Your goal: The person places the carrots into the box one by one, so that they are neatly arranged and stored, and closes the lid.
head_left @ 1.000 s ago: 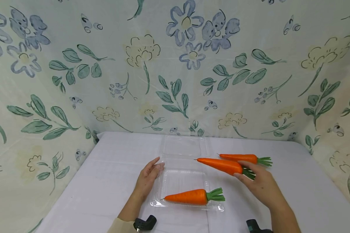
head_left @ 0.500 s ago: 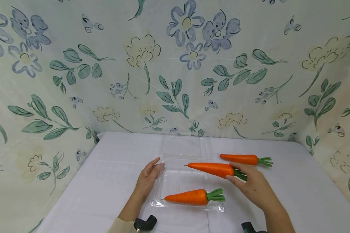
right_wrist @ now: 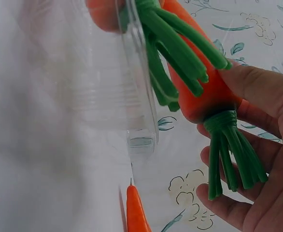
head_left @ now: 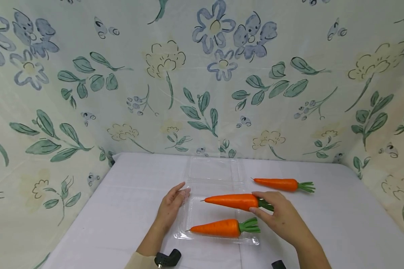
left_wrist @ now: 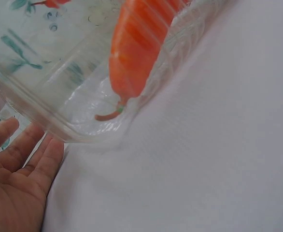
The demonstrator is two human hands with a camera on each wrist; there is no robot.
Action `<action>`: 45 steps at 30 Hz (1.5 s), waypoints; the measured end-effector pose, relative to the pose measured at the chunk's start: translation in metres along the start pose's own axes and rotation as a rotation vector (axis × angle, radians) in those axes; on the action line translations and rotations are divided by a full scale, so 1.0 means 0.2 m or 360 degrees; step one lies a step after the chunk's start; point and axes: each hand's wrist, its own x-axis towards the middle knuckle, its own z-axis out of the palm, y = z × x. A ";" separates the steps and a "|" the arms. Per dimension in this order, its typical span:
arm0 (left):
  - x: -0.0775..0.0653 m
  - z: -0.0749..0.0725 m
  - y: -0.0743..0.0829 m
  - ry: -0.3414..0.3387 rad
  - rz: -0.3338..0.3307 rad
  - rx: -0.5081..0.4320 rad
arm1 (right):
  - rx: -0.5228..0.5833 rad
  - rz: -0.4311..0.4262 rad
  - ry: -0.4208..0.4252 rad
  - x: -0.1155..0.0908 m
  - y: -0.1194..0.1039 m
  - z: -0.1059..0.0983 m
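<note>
An orange carrot with green stalks (head_left: 233, 201) is pinched in my right hand (head_left: 281, 215) near its leafy end, thumb on the near side and fingers on the far side. It overlaps the clear plastic clamshell box (head_left: 185, 209) in the head view, its thin tip pointing left. A second carrot (head_left: 217, 228) lies along the near side of the box, its stalks (right_wrist: 175, 53) at the right rim. My left hand (head_left: 171, 205) is at the box's left side, its fairly straight fingers (left_wrist: 52, 154) right at the clear wall.
A third carrot (head_left: 277, 184) lies on the white cloth to the right of the box. The box's clear lid (head_left: 210, 170) lies folded back at the far side of the white-covered table (head_left: 131, 179). Behind it hangs a floral fabric backdrop (head_left: 121, 97).
My right hand has carried its carrot to the left and nearer, from beside the far carrot to over the box. My left hand and the other two carrots stay put.
</note>
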 end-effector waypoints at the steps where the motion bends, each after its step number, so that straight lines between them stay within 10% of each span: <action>1: 0.00 0.00 0.00 0.0000 0.0000 0.0002 | 0.0006 -0.0006 -0.0003 0.00 -0.01 0.00; 45: 0.00 0.00 0.00 -0.0026 0.0031 0.0014 | -0.0048 0.0076 -0.0270 0.01 -0.14 0.22</action>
